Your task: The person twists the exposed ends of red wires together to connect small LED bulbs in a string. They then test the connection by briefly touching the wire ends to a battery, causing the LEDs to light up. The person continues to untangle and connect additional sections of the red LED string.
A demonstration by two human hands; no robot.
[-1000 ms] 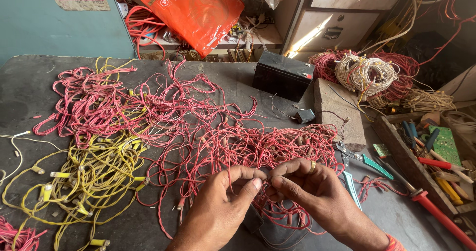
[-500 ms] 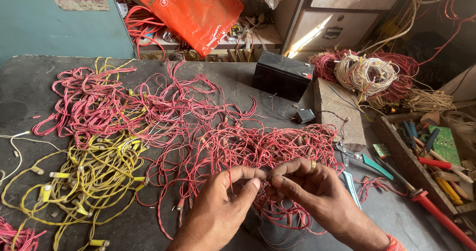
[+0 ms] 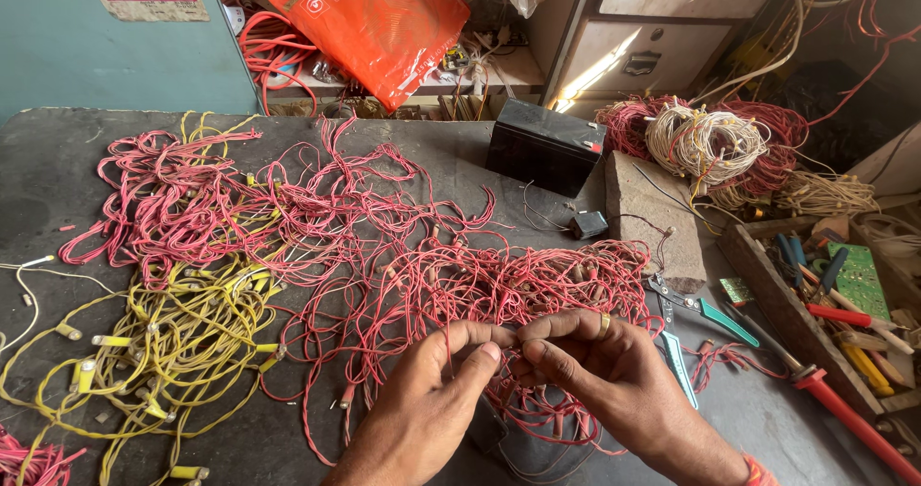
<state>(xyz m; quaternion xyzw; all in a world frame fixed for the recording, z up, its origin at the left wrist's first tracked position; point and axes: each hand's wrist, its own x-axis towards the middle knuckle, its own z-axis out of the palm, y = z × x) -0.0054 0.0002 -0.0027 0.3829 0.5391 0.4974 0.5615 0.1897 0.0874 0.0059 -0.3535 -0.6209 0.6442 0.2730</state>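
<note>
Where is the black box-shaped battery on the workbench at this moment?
In the head view, the black battery stands at the far side of the workbench, right of centre, beside the grey stone block and behind the red wires.

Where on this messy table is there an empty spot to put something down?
Bare dark table shows at the far left, beside the red wires, and again between them and the black battery. Another bare patch lies at bottom right near the cutters. Around both hands and the yellow wires it is crowded.
</note>
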